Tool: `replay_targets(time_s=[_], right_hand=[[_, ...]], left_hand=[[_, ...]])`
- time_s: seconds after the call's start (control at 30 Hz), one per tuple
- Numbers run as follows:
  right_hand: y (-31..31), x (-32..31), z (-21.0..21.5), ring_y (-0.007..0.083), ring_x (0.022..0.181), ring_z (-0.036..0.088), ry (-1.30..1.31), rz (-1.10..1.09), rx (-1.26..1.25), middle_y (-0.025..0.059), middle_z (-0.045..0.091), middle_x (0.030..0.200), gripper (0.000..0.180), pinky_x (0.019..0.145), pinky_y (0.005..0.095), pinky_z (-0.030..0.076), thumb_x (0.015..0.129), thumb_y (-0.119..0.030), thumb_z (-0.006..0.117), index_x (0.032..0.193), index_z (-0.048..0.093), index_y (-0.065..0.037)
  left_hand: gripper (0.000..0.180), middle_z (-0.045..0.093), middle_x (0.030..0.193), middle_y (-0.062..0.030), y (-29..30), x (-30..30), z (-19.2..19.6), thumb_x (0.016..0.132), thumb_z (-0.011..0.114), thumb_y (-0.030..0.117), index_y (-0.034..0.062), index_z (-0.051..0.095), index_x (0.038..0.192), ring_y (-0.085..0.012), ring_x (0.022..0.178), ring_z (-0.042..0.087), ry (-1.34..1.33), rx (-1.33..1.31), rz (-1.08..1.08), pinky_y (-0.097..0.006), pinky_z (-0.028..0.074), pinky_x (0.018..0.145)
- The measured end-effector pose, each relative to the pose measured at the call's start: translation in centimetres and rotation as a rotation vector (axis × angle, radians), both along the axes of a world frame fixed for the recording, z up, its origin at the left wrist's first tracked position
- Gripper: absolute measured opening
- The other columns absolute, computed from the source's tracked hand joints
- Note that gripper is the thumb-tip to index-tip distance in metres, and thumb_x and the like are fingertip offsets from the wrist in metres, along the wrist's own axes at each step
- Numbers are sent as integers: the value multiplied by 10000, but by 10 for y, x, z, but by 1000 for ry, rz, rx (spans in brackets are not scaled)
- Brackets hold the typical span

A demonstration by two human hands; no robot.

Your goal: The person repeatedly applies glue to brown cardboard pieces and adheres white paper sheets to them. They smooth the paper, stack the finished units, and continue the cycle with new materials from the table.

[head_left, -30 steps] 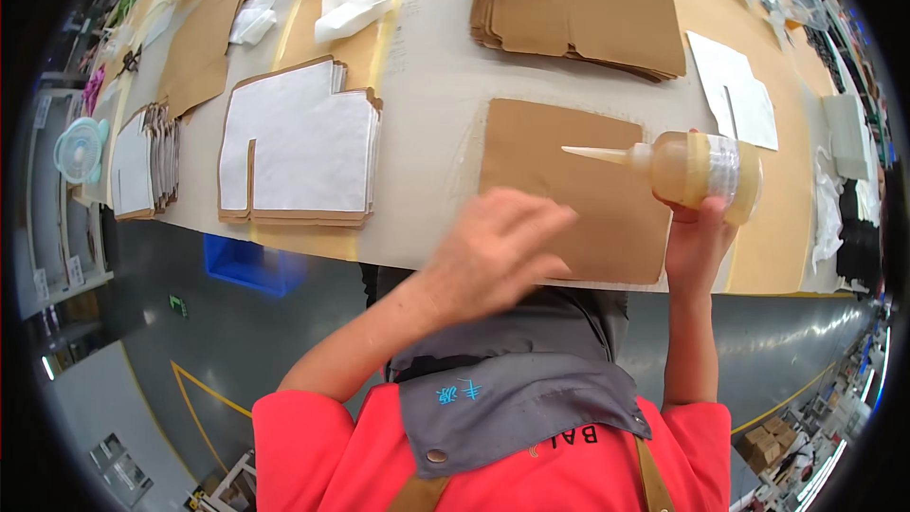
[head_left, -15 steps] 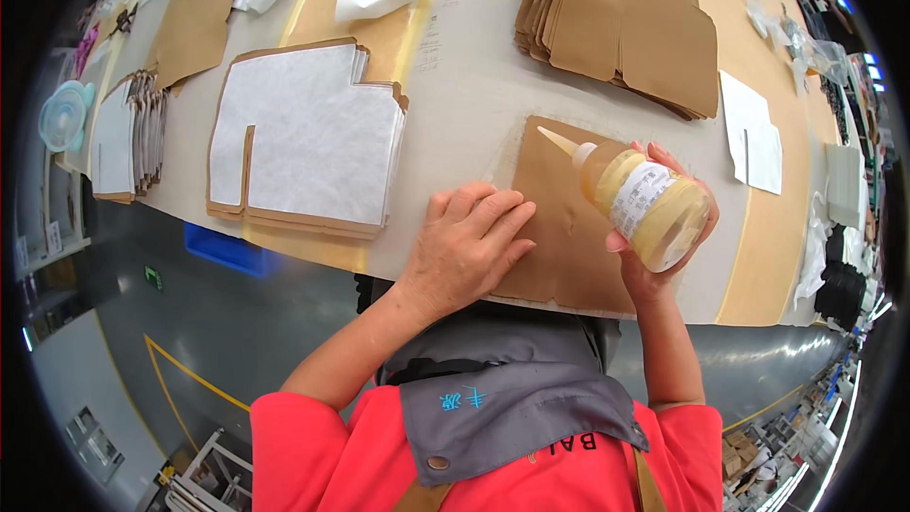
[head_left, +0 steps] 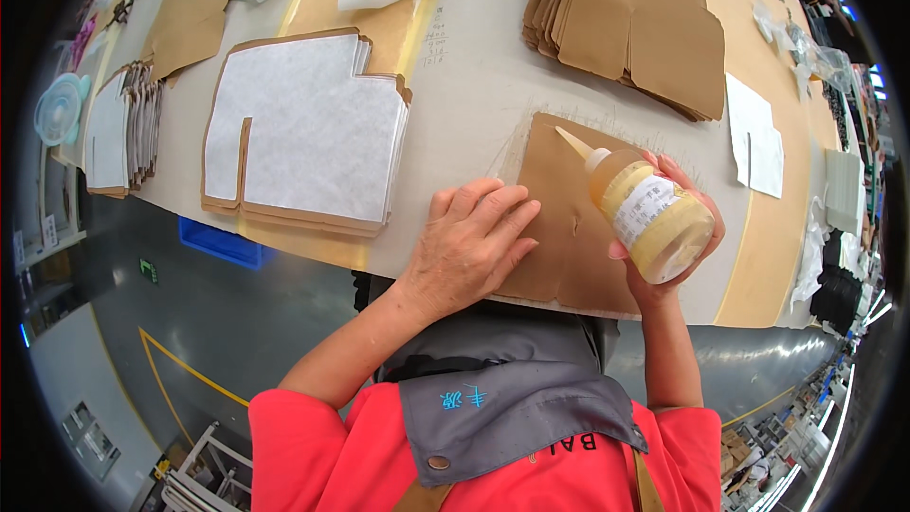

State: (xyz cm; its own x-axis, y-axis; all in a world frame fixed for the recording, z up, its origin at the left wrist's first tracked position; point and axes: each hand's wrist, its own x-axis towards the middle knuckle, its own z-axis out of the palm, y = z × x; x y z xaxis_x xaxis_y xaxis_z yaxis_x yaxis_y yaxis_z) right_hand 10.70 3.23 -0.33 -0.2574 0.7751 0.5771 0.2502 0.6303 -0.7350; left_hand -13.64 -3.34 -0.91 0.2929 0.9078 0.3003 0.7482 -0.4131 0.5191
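Observation:
A brown sheet (head_left: 569, 256), apparently leather-like, lies flat at the table's near edge in front of me. My left hand (head_left: 477, 242) rests palm down along its left side, fingers stretched out. My right hand (head_left: 687, 218) is wrapped round a glue bottle (head_left: 654, 213) with a long pointed nozzle and amber contents. The bottle is tilted above the sheet, its tip aimed at the far left corner; whether the tip touches the sheet I cannot tell. Part of the sheet is hidden beneath the bottle and hand.
A stack of white-faced brown pieces (head_left: 313, 133) lies to the left, another stack (head_left: 123, 133) beyond it. Plain brown pieces (head_left: 654, 28) are piled at the far right. A notched white piece (head_left: 755, 137) lies right of them. A blue crate (head_left: 221, 242) is below the table's edge.
The bottle has shifted slightly to the right and nearer to me, still held in my right hand. My left hand stays nearly in place on the sheet.

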Motion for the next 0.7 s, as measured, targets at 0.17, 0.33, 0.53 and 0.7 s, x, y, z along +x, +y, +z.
replay_targets(time_s=[0.17,0.33,0.53,0.7], right_hand=[[-6,15,3,408,1244,597,-41,-52,27,266,537,1383,1018,1006,496,539,630,-405,969,1341,287,-151],[-13,33,3,413,1249,591,-87,-132,50,258,524,1387,1000,1017,524,527,657,-464,941,1336,282,-141],[-23,52,4,429,1251,583,-39,-213,3,269,505,1402,992,1045,547,502,666,-481,930,1336,279,-148],[-29,70,3,434,1261,568,-24,-288,-1,279,492,1409,1009,1072,563,477,667,-488,924,1354,267,-149]], left_hand=[[395,591,1229,-11,0,0,0,843,772,239,107,689,1206,-216,1187,539,0,-10,-8,-371,378,960],[388,591,1232,-17,-1,1,-3,848,767,237,115,691,1209,-219,1192,538,15,-17,-7,-375,374,966],[388,593,1240,-21,-1,2,0,846,772,232,123,698,1211,-227,1188,540,13,-16,-1,-375,372,962],[391,595,1241,-29,0,3,0,839,777,223,127,703,1211,-241,1182,543,21,-16,-3,-375,382,948]])
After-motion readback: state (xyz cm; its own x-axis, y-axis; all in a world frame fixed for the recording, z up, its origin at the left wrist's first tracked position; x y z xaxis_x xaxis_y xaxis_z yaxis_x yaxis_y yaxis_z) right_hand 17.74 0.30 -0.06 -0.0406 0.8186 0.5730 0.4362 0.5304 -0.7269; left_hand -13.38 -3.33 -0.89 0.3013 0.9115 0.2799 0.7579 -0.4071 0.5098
